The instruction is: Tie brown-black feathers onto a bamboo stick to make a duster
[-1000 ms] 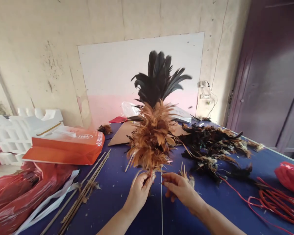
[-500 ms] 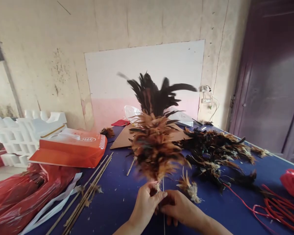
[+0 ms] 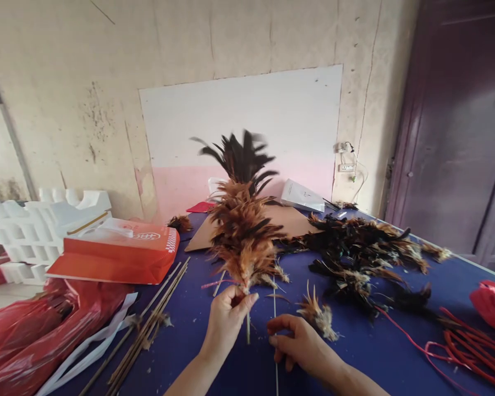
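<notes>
My left hand point(image 3: 229, 316) pinches the base of a feather duster point(image 3: 247, 236), held upright above the blue table. Brown feathers cover its lower part, and long black ones fan out at the top. Below my fingers a short end of its thin stick point(image 3: 248, 333) shows. A pink string point(image 3: 216, 284) sticks out to the left at the binding. My right hand point(image 3: 303, 344) is apart from the duster, low over the table, its fingers loosely curled with a gap between thumb and forefinger. No object shows in it. Just beyond it lies a small tuft of feathers point(image 3: 319, 313).
A heap of dark feathers point(image 3: 358, 242) spreads over the right side, with red string point(image 3: 470, 352) nearer me. Thin sticks point(image 3: 152, 324), an orange bag point(image 3: 124, 253) and red plastic point(image 3: 78, 313) lie left. Cardboard point(image 3: 202, 234) lies behind the duster.
My right hand has come away from the duster's base, where both hands were together. My left hand has shifted left with the duster, and the pink string and stick end now show.
</notes>
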The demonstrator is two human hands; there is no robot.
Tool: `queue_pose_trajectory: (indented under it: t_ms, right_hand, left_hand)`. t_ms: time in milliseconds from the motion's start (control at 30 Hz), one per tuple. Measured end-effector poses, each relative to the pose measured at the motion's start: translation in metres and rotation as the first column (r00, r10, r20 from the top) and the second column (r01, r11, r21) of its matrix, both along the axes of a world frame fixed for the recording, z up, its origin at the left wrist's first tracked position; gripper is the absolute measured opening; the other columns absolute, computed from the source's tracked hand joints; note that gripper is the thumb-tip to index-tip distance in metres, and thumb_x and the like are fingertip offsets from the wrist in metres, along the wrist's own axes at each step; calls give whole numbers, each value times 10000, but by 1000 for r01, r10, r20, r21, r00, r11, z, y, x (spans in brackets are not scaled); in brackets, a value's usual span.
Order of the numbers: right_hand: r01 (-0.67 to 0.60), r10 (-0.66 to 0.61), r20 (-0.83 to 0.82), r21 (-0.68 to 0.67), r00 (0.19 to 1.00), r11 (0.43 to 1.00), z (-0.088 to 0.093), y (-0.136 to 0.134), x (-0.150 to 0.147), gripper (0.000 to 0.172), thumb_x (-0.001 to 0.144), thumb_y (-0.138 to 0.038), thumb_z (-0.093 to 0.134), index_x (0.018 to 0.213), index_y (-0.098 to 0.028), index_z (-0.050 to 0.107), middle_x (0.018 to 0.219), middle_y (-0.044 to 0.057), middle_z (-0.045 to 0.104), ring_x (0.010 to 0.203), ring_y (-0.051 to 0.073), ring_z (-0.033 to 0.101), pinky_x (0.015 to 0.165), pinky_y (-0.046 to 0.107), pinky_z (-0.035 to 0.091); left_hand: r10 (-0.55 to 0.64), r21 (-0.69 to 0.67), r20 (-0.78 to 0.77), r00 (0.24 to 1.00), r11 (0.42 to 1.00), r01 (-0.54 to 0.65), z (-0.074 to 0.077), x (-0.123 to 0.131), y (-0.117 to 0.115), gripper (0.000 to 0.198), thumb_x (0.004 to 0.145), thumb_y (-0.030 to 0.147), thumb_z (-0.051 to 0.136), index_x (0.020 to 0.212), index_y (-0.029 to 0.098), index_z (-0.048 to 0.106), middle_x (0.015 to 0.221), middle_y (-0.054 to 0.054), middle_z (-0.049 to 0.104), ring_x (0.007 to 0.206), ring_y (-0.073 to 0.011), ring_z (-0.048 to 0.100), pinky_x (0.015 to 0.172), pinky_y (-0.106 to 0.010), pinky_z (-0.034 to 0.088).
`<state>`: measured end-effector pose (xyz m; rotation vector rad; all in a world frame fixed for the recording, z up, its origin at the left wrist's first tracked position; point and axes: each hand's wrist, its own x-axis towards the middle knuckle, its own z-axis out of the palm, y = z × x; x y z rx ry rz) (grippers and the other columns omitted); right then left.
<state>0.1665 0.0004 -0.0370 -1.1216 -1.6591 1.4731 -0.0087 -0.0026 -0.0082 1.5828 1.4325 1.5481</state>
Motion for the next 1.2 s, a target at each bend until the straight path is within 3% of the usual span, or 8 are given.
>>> queue_pose_trajectory:
  t_ms: [133,300,400,500,600,767,1033,1200]
  right_hand:
    - [3,-3,-15,-9,1000,1000,-7,4,2,354,680,-333,588,962,-119,574,582,-4,598,456,89,522,423,185,393]
    - [-19,19,30,-16,999,1000,-10,6,1,346,714,-358,557,966,-122,580,556,-7,606,404,70,487,414,178,367]
    - [-50,48,153,12,987,999,-3,5,4,290,729,-323,532,936,-132,602,530,-18,591,371,62,453,400,176,354]
    - [-73,-7,334,225,943,972,5,8,15,212,732,-273,526,866,-171,656,587,4,621,481,106,539,469,206,406]
    - [-76,-197,463,507,864,858,11,19,33,171,717,-235,555,815,-185,686,778,50,675,742,186,612,677,273,458]
    - [47,-485,444,699,753,713,12,34,52,406,722,-214,559,1115,-121,599,1170,138,566,1089,252,507,958,346,361]
    - [-153,-238,487,633,840,759,10,18,19,400,708,-225,579,1098,-149,619,1210,115,551,1120,242,494,984,327,350]
    - [-188,-106,437,578,893,794,15,40,-20,401,661,-201,611,1060,-181,644,1098,69,626,1013,217,562,921,293,400]
  left_hand:
    - [26,30,26,999,999,-27,-1,-6,2,338,743,476,556,612,166,591,561,9,545,507,-114,424,500,-225,321]
    - [-313,-134,298,902,922,364,-3,3,-3,363,772,465,535,825,124,645,633,-21,576,442,-69,334,433,-216,239]
    - [-395,-160,348,851,869,468,-3,6,-4,345,749,450,578,828,121,647,610,-14,559,437,-63,346,424,-212,240]
    - [-367,-161,324,872,887,433,-3,6,-4,316,739,437,597,779,128,648,579,7,533,424,-53,322,418,-209,234]
    - [-349,-147,310,884,901,408,-4,6,-5,285,735,406,612,791,130,656,599,3,547,438,-55,334,430,-213,261]
    - [-334,-96,353,874,916,388,-5,2,-1,281,698,338,669,917,163,659,715,-18,596,526,-76,415,504,-221,347]
    - [-94,-37,363,927,993,115,-11,-21,18,383,665,429,663,908,133,652,669,-13,575,476,-82,399,439,-224,314]
    - [-108,-42,340,934,991,130,-19,-20,21,337,688,419,642,881,142,641,666,-7,572,452,-66,389,409,-209,304]
